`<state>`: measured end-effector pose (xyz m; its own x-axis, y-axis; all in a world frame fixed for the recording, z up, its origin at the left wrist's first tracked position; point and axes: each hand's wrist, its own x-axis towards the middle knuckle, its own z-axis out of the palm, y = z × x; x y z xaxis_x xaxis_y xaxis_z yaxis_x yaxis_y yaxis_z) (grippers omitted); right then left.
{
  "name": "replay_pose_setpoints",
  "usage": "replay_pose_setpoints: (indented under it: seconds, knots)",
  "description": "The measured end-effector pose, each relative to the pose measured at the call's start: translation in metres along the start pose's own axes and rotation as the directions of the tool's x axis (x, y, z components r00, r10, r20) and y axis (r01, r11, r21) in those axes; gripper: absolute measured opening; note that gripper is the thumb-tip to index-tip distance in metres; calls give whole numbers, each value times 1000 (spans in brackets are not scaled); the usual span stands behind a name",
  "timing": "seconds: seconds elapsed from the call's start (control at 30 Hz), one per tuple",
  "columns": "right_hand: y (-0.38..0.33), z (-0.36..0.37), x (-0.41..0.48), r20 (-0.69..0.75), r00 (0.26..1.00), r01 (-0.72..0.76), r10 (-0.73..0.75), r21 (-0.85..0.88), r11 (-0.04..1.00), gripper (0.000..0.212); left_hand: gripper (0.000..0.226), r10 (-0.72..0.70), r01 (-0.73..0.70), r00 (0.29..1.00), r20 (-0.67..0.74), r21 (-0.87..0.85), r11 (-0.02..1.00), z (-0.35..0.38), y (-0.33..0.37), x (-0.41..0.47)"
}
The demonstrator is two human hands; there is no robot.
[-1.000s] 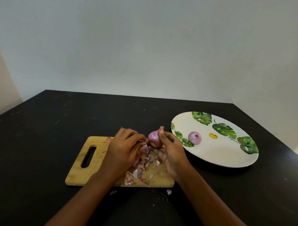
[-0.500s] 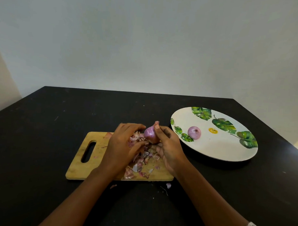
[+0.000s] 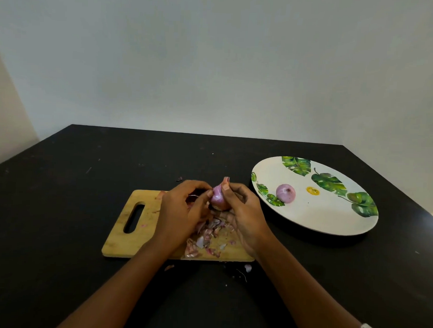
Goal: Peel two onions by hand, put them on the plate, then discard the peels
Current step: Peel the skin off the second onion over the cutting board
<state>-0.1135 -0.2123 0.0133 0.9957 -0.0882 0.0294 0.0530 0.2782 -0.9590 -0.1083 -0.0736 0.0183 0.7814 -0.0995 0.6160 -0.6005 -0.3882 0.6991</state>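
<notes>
A small purple onion (image 3: 218, 196) is held above the wooden cutting board (image 3: 131, 244). My right hand (image 3: 243, 214) grips it from the right, thumb on its upper side. My left hand (image 3: 182, 211) pinches the onion's left side with thumb and fingertips. A heap of onion peels (image 3: 205, 237) lies on the board under both hands. A second, peeled onion (image 3: 285, 193) sits on the left part of the white leaf-patterned plate (image 3: 331, 217) to the right of the board.
The board and plate rest on a black table (image 3: 61, 207). Small peel scraps (image 3: 247, 268) lie on the table just in front of the board, and one bit (image 3: 179, 179) lies behind it. A pale wall stands behind the table.
Both hands and the onion have stayed above the board; my left fingers have shifted along the onion's left side, and the camera view has drifted slightly.
</notes>
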Motion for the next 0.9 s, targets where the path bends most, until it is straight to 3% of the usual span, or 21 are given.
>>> replay_pose_setpoints:
  seconds: [0.33, 0.53, 0.67, 0.9]
  knots:
    - [1, -3, -3, 60, 992, 122, -113, -159, 980, 10, 14, -246, 247, 969, 24, -119, 962, -6, 6, 3]
    - [2, -5, -4, 121, 970, 237, -211, -275, 932, 9, 14, -224, 226, 974, 27, -84, 971, -7, 6, 3]
    - [1, -6, -4, 141, 964, 260, -225, -331, 907, 15, 34, -245, 244, 969, -4, -91, 965, -7, 8, 1]
    - [1, -5, -4, 194, 954, 281, -229, -311, 908, 18, 38, -267, 262, 956, -121, -58, 963, -4, 9, 0]
